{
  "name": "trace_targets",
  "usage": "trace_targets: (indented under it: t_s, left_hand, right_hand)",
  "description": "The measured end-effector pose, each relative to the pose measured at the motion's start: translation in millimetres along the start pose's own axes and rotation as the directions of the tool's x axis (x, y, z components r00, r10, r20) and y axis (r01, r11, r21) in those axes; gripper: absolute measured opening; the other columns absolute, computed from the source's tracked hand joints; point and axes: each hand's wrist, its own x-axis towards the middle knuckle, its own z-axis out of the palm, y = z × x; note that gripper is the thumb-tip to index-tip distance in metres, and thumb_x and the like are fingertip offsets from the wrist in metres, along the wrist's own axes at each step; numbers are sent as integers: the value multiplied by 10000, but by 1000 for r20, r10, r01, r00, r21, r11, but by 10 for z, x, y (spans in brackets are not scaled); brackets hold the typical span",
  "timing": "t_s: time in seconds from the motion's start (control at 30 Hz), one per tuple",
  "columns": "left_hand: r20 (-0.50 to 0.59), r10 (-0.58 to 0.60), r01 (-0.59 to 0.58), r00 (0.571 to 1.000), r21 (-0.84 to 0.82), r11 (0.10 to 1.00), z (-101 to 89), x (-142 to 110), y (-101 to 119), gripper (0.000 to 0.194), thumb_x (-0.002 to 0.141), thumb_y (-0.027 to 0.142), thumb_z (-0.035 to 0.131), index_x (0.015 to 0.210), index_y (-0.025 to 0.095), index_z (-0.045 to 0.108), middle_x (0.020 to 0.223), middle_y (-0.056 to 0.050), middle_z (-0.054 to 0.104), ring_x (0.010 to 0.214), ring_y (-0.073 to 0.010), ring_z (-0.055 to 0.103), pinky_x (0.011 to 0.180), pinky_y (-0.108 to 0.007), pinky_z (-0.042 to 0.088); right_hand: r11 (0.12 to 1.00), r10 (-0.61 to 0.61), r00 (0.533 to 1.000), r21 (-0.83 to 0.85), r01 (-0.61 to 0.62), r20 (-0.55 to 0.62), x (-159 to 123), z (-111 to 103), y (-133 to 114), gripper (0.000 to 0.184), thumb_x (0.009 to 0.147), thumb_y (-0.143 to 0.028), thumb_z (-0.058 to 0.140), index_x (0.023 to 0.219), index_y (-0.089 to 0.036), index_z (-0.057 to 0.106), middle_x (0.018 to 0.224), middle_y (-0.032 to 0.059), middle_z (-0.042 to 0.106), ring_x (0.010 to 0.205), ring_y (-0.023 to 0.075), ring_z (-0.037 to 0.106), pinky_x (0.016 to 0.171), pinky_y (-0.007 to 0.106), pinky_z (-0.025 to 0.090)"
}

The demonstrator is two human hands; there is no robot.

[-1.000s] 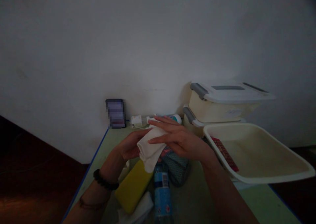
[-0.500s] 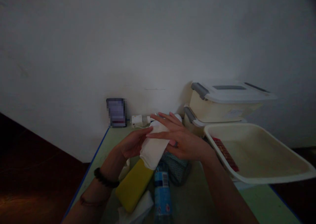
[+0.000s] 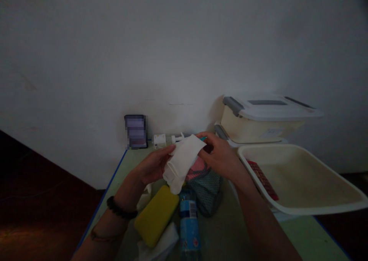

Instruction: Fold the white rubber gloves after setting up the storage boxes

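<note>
While left fingers (image 3: 164,152) grip white cloth (image 3: 184,159), right fingers (image 3: 209,136) pinch its right corner.

I can read no text: the bottle's (image 3: 189,230) label (image 3: 188,222) shows a barcode (image 3: 192,208), the phone's (image 3: 136,132) screen (image 3: 135,127) is pixelated, the box's (image 3: 253,128) sticker (image 3: 273,132) blurred.

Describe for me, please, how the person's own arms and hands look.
The left hand and right hand are gloveless, and both forearms show no sleeves. A chunky black beaded bracelet circles the left wrist; a thin, dark, cord-like band sits farther up that forearm. Nothing worn shows on the right forearm.
</note>
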Motion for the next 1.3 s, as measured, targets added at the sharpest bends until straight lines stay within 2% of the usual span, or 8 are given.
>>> trace_targets:
  t_s: [0.2,0.57,0.7,0.8,0.9,1.0,1.13,1.3]
  left_hand:
    - [-38,-34,32,999,-59,998,24,36,-15,356,962,280,431,1165,50,614,818,-129,758,656,-205,711,668,-303,551]
    - [40,-49,49,998,-17,999,20,52,-37,423,942,357,469,1171,27,603,800,-140,757,692,-237,726,717,-329,560]
    - [89,43,-49,995,60,997,11,39,-62,484,839,417,637,1170,67,607,803,-114,755,675,-220,717,670,-296,560]
    - [105,99,-111,990,116,987,15,30,-71,571,669,298,821,1168,114,613,818,-84,756,659,-184,705,618,-237,543]
    - [90,84,-96,992,148,984,29,20,-51,498,607,181,855,1060,97,666,783,-75,755,627,-158,692,603,-214,536]
    - [68,87,-97,994,170,981,50,-18,5,402,597,142,851,964,79,699,748,-74,752,624,-146,682,600,-201,530]
    - [38,114,-119,993,228,966,75,-95,72,366,575,108,845,916,91,714,754,-70,749,612,-133,658,576,-198,517]
    - [117,52,-87,992,321,943,90,-134,39,434,537,136,855,947,137,713,823,-68,751,715,-189,680,662,-271,535]
  right_hand:
    - [946,-122,991,294,135,-62,45,41,45,296,744,-172,632,1034,-194,579,722,-42,469,657,125,478,624,264,398]
    - [875,-339,936,334,350,-91,50,65,59,270,777,-6,542,743,-224,697,817,0,477,813,128,516,740,266,417]
    - [867,-385,921,317,383,-61,62,24,91,321,774,18,507,715,-224,710,892,20,505,901,135,540,819,296,430]
    - [875,-398,916,283,393,-42,65,0,97,321,775,14,497,729,-220,713,952,34,536,955,146,559,874,330,431]
    - [876,-362,931,325,356,-44,49,-3,72,268,806,-39,510,866,-220,699,1012,46,562,970,151,580,859,326,460]
    - [889,-202,979,414,193,-21,19,-8,22,287,824,-146,566,1096,-230,603,1063,49,580,810,119,620,691,261,510]
    - [936,15,996,349,-47,92,-20,-38,-50,223,817,-220,585,1033,-173,612,662,-25,618,498,95,580,455,202,457]
    - [934,-10,997,356,35,-71,-54,-39,-113,177,792,-192,601,952,-174,673,508,-68,576,396,74,536,402,177,421]
